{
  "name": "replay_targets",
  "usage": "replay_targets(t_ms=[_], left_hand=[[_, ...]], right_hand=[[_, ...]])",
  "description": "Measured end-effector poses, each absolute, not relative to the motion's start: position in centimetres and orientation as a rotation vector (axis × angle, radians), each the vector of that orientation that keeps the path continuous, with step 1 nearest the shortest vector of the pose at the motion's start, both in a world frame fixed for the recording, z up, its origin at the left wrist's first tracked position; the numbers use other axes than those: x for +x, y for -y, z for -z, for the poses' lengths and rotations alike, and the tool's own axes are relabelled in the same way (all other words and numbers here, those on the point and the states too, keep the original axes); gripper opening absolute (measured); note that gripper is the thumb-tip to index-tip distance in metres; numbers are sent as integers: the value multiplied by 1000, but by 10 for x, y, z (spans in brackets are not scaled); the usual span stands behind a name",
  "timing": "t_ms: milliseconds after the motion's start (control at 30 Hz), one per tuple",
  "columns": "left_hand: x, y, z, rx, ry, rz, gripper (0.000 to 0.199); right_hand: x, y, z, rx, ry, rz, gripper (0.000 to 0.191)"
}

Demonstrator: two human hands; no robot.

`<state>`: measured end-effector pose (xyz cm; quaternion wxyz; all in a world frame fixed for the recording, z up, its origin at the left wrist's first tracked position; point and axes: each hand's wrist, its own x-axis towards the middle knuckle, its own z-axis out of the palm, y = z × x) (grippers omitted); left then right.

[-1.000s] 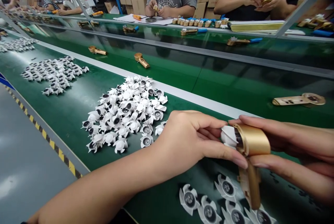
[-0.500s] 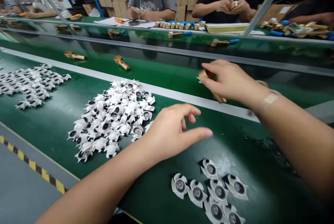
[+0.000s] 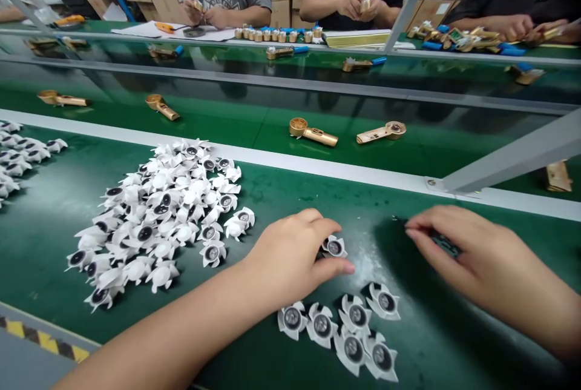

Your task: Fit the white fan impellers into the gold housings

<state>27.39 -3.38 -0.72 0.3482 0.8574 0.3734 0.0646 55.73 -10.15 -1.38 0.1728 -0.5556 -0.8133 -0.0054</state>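
My left hand (image 3: 290, 257) curls its thumb and fingers around a small white fan blade (image 3: 334, 247) with a dark round hub, just above the green bench. My right hand (image 3: 485, 269) is low over the bench at the right, thumb and forefinger pinched together. A tiny dark tip shows at the fingertips, too small to name. Behind those fingers, small dark pieces (image 3: 447, 246) lie partly hidden. Several loose fan blades (image 3: 354, 347) sit hub-up below my left hand. A big heap of white fan blades (image 3: 177, 196) lies to its left.
Gold fan housings with handles (image 3: 314, 131) lie on the green belt (image 3: 254, 117) beyond a white strip. A slanted metal post (image 3: 508, 157) rises at the right. Across the line, co-workers' hands (image 3: 358, 5) handle gold parts. More fan blades (image 3: 27, 154) lie far left.
My right hand has let go of a gold fan housing on the belt and come down to the bench. A fan blade now shows in my left hand. The view has shifted right.
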Motion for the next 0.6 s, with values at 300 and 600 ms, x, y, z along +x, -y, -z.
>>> replay_targets(t_ms=[300, 600], left_hand=[[275, 32, 13, 2202, -999, -178, 40], [276, 33, 15, 2138, -944, -413, 34]], right_hand=[[566, 127, 42, -1498, 2423, -109, 15], [559, 106, 27, -1551, 2463, -230, 14]])
